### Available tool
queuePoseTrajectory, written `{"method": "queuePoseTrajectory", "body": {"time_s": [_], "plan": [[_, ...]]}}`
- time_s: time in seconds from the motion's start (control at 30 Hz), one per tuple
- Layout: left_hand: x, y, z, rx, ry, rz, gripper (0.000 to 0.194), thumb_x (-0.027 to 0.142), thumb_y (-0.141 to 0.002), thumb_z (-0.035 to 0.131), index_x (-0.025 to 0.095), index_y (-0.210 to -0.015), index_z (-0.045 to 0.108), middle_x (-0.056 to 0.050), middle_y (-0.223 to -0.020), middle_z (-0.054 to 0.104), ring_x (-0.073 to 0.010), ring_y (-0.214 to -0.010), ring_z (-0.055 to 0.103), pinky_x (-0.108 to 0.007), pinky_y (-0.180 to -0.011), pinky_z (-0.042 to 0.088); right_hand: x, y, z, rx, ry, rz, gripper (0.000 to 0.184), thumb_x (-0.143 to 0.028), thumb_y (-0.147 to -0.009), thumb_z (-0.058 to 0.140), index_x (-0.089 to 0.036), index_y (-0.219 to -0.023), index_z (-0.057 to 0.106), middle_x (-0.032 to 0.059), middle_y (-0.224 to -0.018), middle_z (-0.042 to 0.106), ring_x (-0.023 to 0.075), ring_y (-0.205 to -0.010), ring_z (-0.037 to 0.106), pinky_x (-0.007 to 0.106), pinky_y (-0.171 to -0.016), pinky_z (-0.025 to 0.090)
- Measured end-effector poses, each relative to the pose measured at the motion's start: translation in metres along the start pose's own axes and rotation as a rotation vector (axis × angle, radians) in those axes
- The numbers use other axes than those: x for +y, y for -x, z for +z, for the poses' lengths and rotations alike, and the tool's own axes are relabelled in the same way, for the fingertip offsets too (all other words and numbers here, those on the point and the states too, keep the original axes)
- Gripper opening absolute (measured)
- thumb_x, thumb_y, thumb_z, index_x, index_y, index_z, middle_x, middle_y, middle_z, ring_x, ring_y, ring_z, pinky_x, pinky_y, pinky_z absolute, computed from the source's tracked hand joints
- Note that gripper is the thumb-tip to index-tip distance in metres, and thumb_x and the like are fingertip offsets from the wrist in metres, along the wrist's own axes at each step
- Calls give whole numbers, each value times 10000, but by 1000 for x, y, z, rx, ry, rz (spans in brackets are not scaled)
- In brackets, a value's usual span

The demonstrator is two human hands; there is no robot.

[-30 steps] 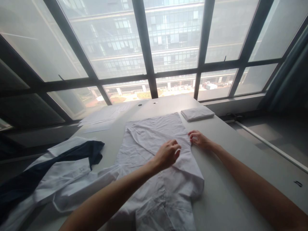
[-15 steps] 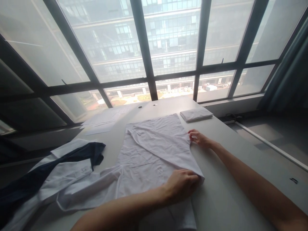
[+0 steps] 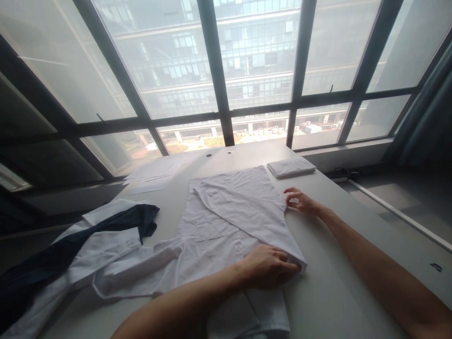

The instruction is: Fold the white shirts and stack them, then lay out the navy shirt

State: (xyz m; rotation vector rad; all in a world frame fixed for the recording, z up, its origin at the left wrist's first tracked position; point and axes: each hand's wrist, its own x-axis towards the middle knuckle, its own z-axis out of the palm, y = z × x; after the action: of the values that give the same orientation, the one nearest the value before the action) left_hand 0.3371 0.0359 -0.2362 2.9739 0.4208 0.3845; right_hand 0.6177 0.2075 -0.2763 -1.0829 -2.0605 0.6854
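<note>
"Across the surface, over the shirt lying there, the left hand has moved to a corner. Why?"

"It's pinching cloth, probably to keep it taut. The right hand curls beside the edge; whether gripping, I can't tell."

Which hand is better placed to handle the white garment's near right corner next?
Left, most likely: the left hand already has its fingers at that corner of the white garment, while the right hand is farther up, by the side edge.
</note>
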Motion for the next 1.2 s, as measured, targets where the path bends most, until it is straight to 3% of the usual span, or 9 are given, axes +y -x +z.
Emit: {"method": "queuePoseTrajectory", "body": {"time_s": [0.3,0.37,0.47,0.53,0.6,0.73,0.87,1.03,1.2], "plan": [[0,1,-2,100,59,65,201,259,-965,535,242,-1076,702,1,-734,649,-147,-664,621,-249,-585,426,-3,5,-11,-20,38,28,243,-460,-795,745,-231,-715,748,104,-1327,627,332,-1233,582,516,-1141,388],[0,-2,-5,242,77,-39,212,217,-954,521,220,-1064,701,-23,-808,684,-161,-739,641,-272,-692,492,-4,3,-9,49,57,34,196,-400,-814,699,-227,-729,736,114,-1280,651,323,-1206,596,517,-1117,413],[-4,-6,-8,387,47,-313,277,191,-979,496,186,-1203,658,-103,-1165,700,-226,-1104,637,-390,-987,499,-11,-1,-1,261,108,9,181,-323,-854,596,-222,-828,745,132,-1169,686,312,-1158,616,525,-1093,436],[-9,-5,-6,305,27,-358,395,251,-1015,493,198,-1402,551,-121,-1432,577,-277,-1361,493,-503,-1149,382,-23,-5,9,361,135,-52,235,-281,-891,530,-223,-937,752,127,-1159,696,297,-1159,618,513,-1089,447],[-13,-2,-2,136,9,-300,497,398,-1035,500,260,-1511,459,-105,-1574,442,-355,-1484,330,-635,-1186,269,-37,-7,22,323,142,-138,323,-242,-938,451,-232,-1066,748,108,-1208,702,274,-1231,594,482,-1109,442],[-18,3,6,-107,3,-226,668,693,-957,499,425,-1558,384,-83,-1692,200,-551,-1496,132,-818,-1083,193,-56,-7,45,-15,293,-183,464,-261,-1015,349,-266,-1399,609,69,-1462,596,255,-1476,382,528,-1214,281],[-20,4,5,-192,55,-195,710,762,-907,510,495,-1547,362,-77,-1713,88,-620,-1467,27,-854,-1053,129,-51,-4,51,-242,587,-44,537,-454,-1048,344,-327,-1568,388,59,-1662,300,318,-1562,134,693,-1194,62],[-16,5,-5,-188,77,-177,689,742,-921,510,484,-1545,376,-56,-1714,89,-572,-1488,-37,-844,-1073,72,-40,-3,42,-179,738,149,581,-508,-1062,243,-285,-1587,354,96,-1681,237,332,-1567,92,731,-1172,59],[-3,1,-20,-169,123,-56,678,595,-1032,426,263,-1611,306,-87,-1674,258,-339,-1563,86,-632,-1229,33,-32,-3,34,33,762,222,561,-433,-1070,223,-237,-1570,388,138,-1652,314,330,-1550,189,705,-1177,164]]}}
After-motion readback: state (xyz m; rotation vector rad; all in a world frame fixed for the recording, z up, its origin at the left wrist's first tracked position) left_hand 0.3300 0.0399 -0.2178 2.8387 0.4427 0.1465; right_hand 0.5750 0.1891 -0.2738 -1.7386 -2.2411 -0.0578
